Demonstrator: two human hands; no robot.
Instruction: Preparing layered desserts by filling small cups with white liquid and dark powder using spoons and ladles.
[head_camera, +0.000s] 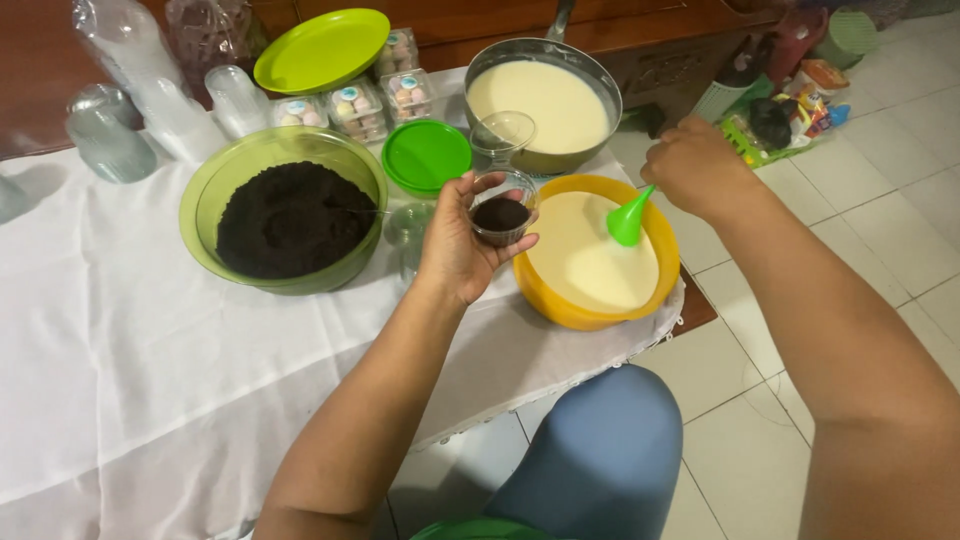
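Dark crumbs fill the small clear cup (500, 217) that your left hand (457, 247) grips beside the yellow bowl (560, 308) of cream on the table (120, 330). Your right hand (692, 165) clasps a green scoop (628, 220) over that bowl.

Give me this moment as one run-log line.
left hand: holds small clear cup with dark crumbs | right hand: holds green ladle over yellow bowl of cream | green bowl: dark crumbs

White tiled floor (880, 230) (pale); wooden cabinet (660, 40).
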